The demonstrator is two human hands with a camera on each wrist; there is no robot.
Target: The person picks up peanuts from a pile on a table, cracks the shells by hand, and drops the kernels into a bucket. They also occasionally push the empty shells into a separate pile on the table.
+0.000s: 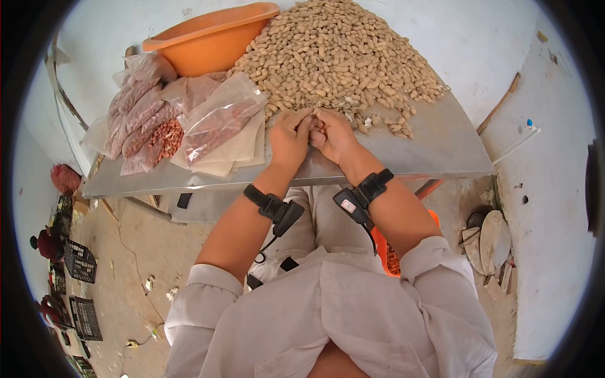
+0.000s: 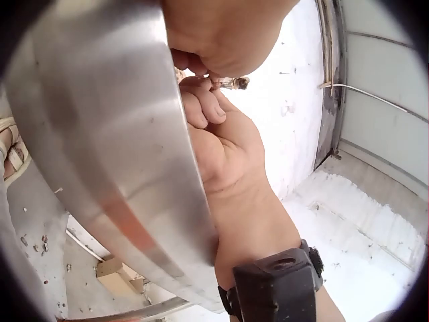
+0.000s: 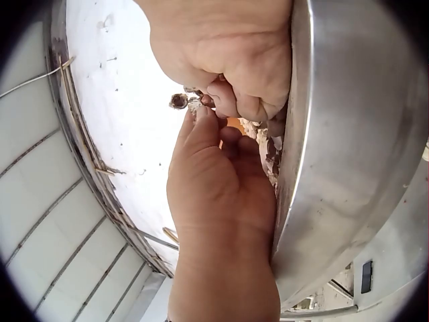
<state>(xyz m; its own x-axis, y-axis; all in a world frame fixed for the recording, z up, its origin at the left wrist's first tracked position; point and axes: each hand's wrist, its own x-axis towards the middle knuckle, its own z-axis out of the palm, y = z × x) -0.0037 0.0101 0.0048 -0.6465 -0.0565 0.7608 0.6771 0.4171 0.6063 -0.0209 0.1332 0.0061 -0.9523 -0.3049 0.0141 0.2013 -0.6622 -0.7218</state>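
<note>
Both hands meet low over the table, at the front edge of a large heap of unshelled peanuts (image 1: 334, 57). My left hand (image 1: 289, 140) and my right hand (image 1: 338, 135) pinch one cracked peanut (image 3: 194, 104) between thumbs and fingertips. A broken, hollow shell end (image 2: 238, 83) sticks out past the fingertips in both wrist views. The right hand's other fingers (image 2: 204, 107) are curled toward the palm. Reddish bits show between the hands, partly hidden by the fingers. Loose peanuts and shell scraps lie just beyond the hands.
Clear plastic bags of reddish shelled peanuts (image 1: 220, 126) lie left of the hands on the metal table (image 1: 447, 151). Behind them stands an orange basin (image 1: 211, 47). An orange container (image 1: 380, 242) sits below the table by the right arm. Black crates (image 1: 80, 261) stand at far left.
</note>
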